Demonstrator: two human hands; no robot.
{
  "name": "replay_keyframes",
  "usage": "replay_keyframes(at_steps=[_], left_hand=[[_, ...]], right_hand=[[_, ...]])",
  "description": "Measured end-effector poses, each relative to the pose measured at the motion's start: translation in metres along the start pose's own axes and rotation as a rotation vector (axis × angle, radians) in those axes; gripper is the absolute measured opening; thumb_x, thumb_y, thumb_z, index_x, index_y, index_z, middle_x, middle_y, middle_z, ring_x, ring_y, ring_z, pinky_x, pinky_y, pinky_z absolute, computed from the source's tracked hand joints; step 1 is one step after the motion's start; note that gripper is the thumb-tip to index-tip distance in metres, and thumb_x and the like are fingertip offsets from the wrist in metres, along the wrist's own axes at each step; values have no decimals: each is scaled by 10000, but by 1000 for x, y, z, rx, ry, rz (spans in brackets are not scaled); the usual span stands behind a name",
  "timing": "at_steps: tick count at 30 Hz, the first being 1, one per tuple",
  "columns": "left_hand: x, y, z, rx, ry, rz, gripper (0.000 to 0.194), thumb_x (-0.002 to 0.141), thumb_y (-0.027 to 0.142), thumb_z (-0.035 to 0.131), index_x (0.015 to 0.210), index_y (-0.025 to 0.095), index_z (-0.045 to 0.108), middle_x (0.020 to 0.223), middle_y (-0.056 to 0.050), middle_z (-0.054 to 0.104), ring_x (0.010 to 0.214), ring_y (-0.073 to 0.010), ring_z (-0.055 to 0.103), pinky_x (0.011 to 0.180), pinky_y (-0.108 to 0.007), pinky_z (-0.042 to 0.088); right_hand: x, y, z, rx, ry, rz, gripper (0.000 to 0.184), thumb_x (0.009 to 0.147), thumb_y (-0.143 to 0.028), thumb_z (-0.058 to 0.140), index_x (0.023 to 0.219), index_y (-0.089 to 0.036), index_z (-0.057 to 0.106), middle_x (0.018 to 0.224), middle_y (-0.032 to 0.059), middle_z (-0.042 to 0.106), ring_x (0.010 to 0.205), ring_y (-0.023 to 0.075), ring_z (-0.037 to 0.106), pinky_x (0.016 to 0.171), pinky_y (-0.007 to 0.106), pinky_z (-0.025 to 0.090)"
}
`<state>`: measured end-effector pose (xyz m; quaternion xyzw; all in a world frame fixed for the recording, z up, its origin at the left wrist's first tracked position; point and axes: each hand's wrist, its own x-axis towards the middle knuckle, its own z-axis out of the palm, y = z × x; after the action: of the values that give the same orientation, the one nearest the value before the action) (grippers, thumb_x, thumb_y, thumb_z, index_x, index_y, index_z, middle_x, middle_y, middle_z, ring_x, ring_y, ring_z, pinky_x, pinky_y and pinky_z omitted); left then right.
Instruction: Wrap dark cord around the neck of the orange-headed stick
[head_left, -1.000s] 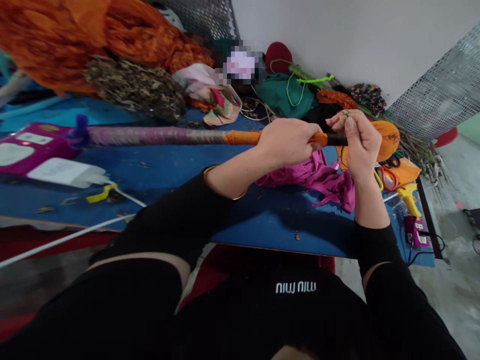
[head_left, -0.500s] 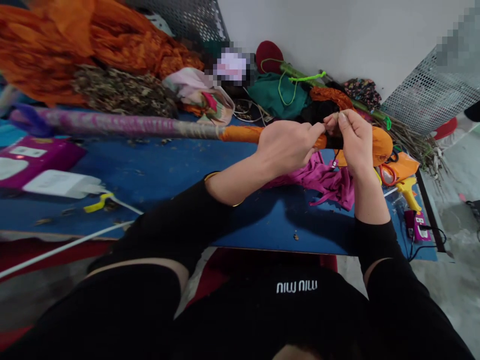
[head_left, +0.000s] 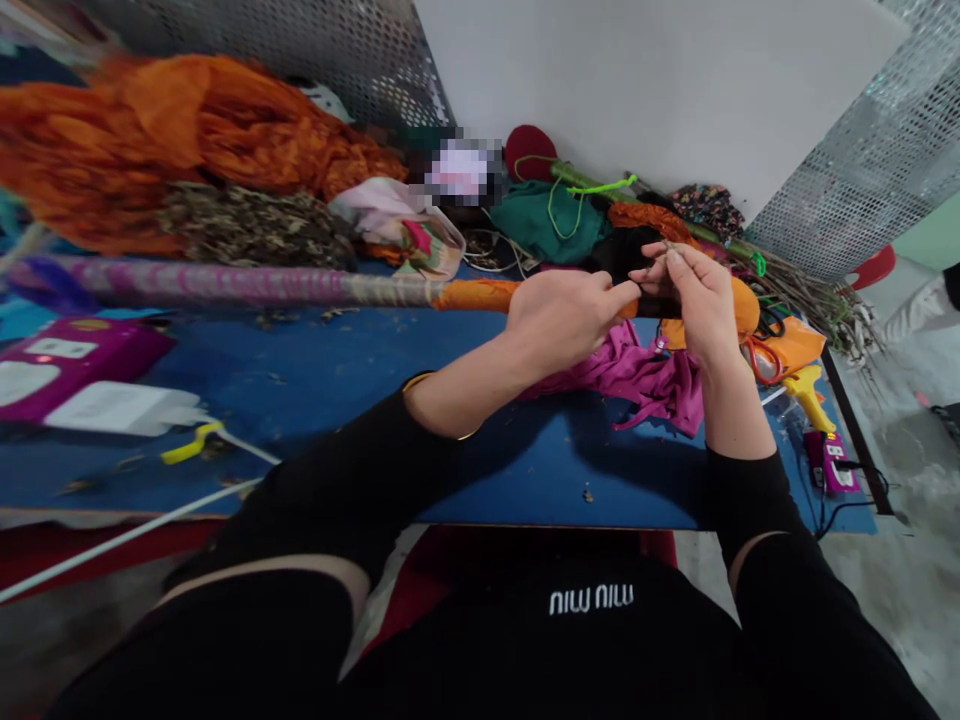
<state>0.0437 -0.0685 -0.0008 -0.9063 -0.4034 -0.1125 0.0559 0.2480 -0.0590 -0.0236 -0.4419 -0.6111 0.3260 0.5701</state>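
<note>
A long pole [head_left: 277, 287], wound in purple and grey toward the left and in orange cloth [head_left: 472, 295] further right, lies across the view above the table. My left hand [head_left: 559, 315] is closed around the orange-wrapped part, its thumb and forefinger pointing right. Just beyond it, my right hand [head_left: 701, 295] has thumb and fingertips pinched together over a dark band on the pole; what they pinch looks like a thin strand, too small to be sure of. A rounded orange end [head_left: 745, 305] shows behind my right hand. Magenta cloth strips [head_left: 652, 385] lie below both hands.
Orange fabric [head_left: 225, 120] and dried plant matter [head_left: 255, 225] are heaped at the back left. Teal cloth [head_left: 551, 220] lies at the back. A yellow glue gun [head_left: 808, 398] and purple power strip [head_left: 832, 465] sit near the blue table's [head_left: 360, 420] right edge. Another purple power strip [head_left: 94, 350] stands left.
The view has tilted, so the scene sits slightly lower. My right fingertips have lifted a little away from my left fingers. My left hand keeps its hold on the pole.
</note>
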Motion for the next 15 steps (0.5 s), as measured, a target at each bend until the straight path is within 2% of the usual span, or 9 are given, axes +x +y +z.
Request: replay_keyframes(at_steps=[3,6,8,10,12,15], left_hand=[[1,-9,-7,-35,-7,-63,420,1076,304,540,1452,308,728,1214,-80,842,1033,-305,802,695,-359,460],[2,-22,-16,-69,-10,-150,417,1083,352,526,1444,343,733,1263,-55,844,1086,-299,800,794,-353,519],[2,-31,-23,-87,-23,-175,437,1084,352,513,1463,351,730,1302,-52,838,1147,-305,794,856,-362,534],[1,-41,-28,-113,-39,-183,453,1064,351,543,1477,355,729,1312,-44,837,1190,-312,785,896,-361,535],[1,-49,-30,-164,-40,-188,455,1028,371,599,1459,367,747,1275,-24,845,1191,-309,782,920,-351,533],[2,-58,-28,-311,6,-178,433,962,403,679,1377,369,798,1175,-2,857,1123,-288,787,923,-336,532]], right_hand=[[-2,-16,-14,47,49,56,527,919,-732,772,892,-210,702,841,3,742,712,125,742,614,242,617],[-5,-37,-38,128,95,92,420,893,-585,813,764,-213,663,814,1,744,492,76,561,404,228,399],[-4,-45,-57,167,161,86,378,858,-523,818,705,-224,645,807,-1,751,429,61,445,358,245,263],[1,-41,-77,164,254,62,355,836,-506,821,687,-239,641,801,-5,755,427,62,397,373,264,199],[10,-25,-95,124,346,54,317,820,-494,829,711,-253,654,831,-5,768,472,72,422,425,280,246],[24,10,-108,-54,394,32,366,851,-607,759,759,-270,648,834,3,762,635,132,575,628,325,494]])
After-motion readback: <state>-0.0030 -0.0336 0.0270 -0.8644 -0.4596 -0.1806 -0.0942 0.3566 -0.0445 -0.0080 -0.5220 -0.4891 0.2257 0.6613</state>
